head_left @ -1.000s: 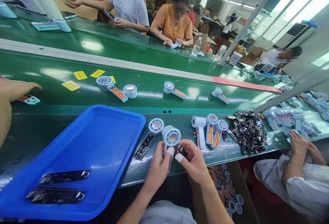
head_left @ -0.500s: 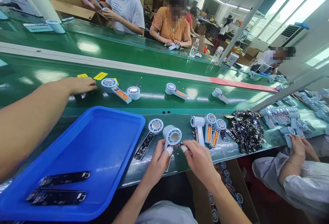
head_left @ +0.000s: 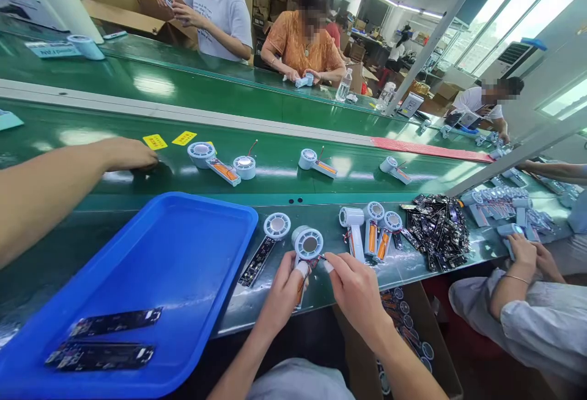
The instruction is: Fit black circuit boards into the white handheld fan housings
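My left hand (head_left: 283,293) grips the handle of a pale blue hand fan (head_left: 307,244), whose round head stands up from the green bench edge. My right hand (head_left: 355,290) pinches a small dark circuit board (head_left: 317,259) against that fan's handle, its fingertip wrapped in white tape. A second fan head with a long black board (head_left: 268,242) lies just left of the fan. Three more fan bodies (head_left: 372,232) lie to the right of my hands.
A blue tray (head_left: 137,277) with two black boards stands at the left. A heap of black circuit boards (head_left: 438,229) lies at the right. A co-worker's arm (head_left: 59,189) reaches over the conveyor belt from the left; another person sits at the right. Fans ride the belt (head_left: 275,164).
My right hand brought the small board up against the fan handle. The co-worker's arm reached far out over the belt. The view shifted a little.
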### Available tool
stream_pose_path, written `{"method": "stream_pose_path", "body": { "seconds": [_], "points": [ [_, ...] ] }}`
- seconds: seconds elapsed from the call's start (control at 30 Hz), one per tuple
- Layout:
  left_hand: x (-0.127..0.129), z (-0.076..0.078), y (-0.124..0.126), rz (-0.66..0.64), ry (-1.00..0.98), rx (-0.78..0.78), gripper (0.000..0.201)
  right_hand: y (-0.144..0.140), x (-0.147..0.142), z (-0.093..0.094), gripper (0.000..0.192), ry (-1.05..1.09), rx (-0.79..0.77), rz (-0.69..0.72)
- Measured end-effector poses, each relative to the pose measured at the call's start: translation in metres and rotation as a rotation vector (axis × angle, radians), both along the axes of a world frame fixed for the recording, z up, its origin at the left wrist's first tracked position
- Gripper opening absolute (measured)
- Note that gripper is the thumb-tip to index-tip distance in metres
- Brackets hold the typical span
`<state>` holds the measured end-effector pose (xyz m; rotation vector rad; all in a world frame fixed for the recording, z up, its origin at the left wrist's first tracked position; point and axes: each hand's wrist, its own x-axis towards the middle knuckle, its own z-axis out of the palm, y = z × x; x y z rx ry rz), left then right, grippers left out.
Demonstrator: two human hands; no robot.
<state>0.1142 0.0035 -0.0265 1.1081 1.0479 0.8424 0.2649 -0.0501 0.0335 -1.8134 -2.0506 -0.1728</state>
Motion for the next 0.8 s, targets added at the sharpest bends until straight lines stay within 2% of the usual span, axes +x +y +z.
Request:
{"method": "stream_pose_path", "body": {
  "seconds": [0.13,0.33,0.5,0.67,0.8],
  "points": [
    [0.001,-0.003,-0.001,-0.056,0.048,0.075,0.036,-0.001,0.0,0.001,0.032,-0.017,0.016,-0.014],
    [0.002,-0.006,-0.002,-0.045,0.117,0.118,0.037,-0.003,-0.003,-0.004,0.027,-0.082,0.003,-0.042],
    [0.0,-0.007,-0.005,-0.036,0.127,0.106,0.038,-0.002,-0.007,0.004,0.017,-0.205,-0.268,-0.077],
    [-0.001,-0.002,-0.005,-0.039,0.065,0.026,0.043,0.001,0.0,0.023,0.008,-0.209,-0.451,0.133],
    [-0.002,0.009,-0.001,-0.072,0.009,-0.018,0.035,0.005,0.006,0.023,0.01,-0.04,-0.517,0.317]
  ]
}}
